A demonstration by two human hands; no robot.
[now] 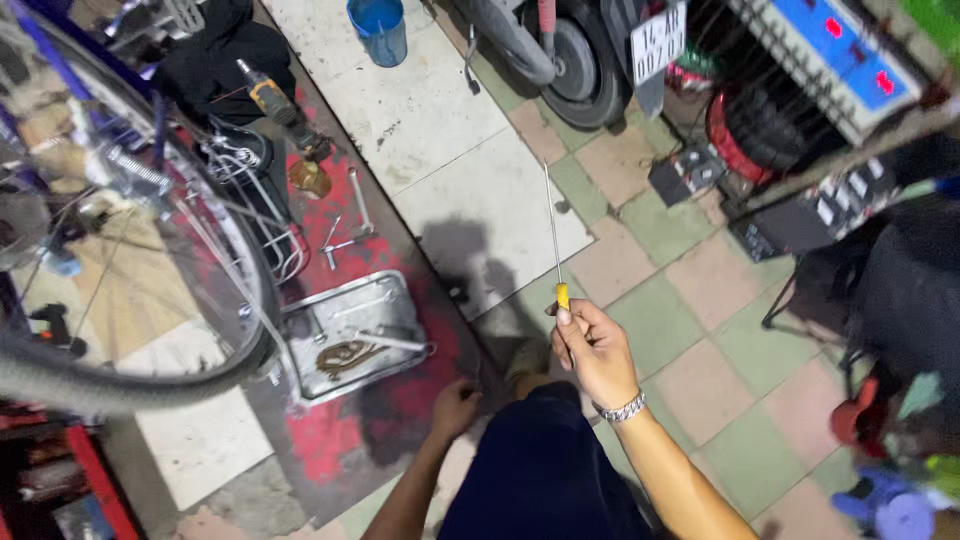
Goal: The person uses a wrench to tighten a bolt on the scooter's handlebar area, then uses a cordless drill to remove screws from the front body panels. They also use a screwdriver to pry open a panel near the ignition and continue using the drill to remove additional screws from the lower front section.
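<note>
Yellow-handled screwdriver [555,245] is gripped upright in the right hand [592,352], mid-frame, not yet applied anywhere. The left hand [455,408] reaches floorward near the metal tray [395,312]; grip unclear.

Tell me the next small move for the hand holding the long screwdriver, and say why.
Probably lower the right hand and swing the long screwdriver left toward the bicycle wheel. The tool is raised over bare tiles, tip pointing away, touching nothing, while the wheel and the metal tray of parts lie to the left, where the left hand already rests on the floor.
</note>
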